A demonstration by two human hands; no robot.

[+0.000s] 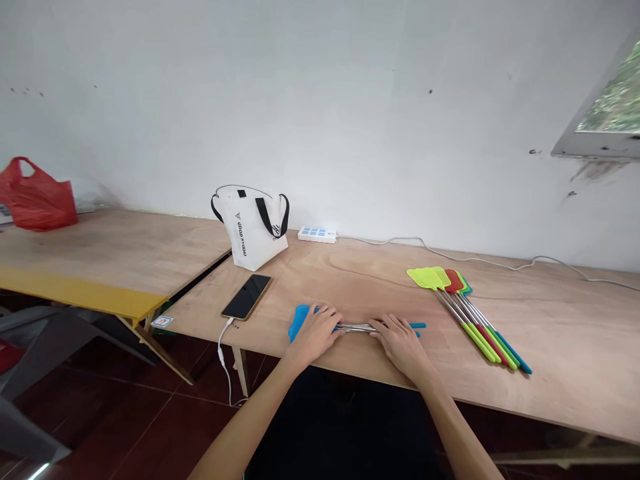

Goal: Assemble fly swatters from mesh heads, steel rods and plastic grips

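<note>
Several blue fly swatters (299,323) with thin metal rods lie bunched together near the table's front edge, their heads pointing left. My left hand (318,331) is closed over them where the heads meet the rods, hiding part of the blue. Around the handle end, my right hand (399,341) curls its fingers over the rods, and blue handle tips stick out past it. Bare metal shows between the two hands. To the right, a fanned pile of fly swatters (475,313) in yellow-green, red, green and blue rests on the table, apart from my hands.
A black phone (247,297) with a white cable lies left of my hands. Behind it stands a white bag (253,230) with black handles. A white power strip (317,234) sits by the wall, its cord running right. On the left table is a red plastic bag (40,200).
</note>
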